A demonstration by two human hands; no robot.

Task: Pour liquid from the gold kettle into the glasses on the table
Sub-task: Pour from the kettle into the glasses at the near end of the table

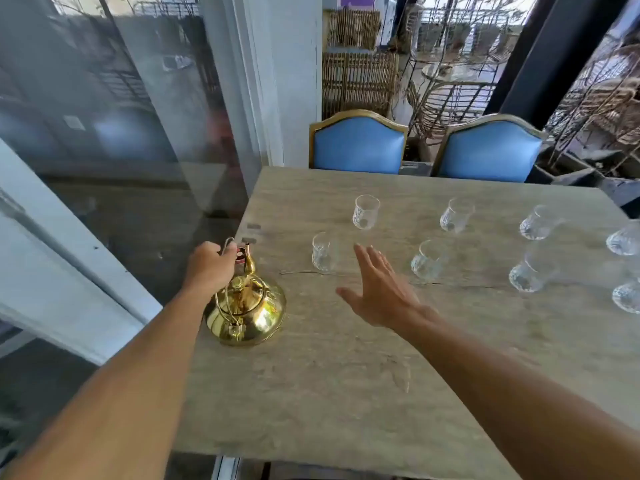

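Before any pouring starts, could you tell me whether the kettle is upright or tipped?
Upright: the kettle rests on the table, lid on top, left hand gripping its handle.

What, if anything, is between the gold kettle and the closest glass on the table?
Nothing visible. The gold kettle, held by its handle in the left hand, has only bare table between it and the nearest glass. The open right hand is beside that path, toward the next glass.
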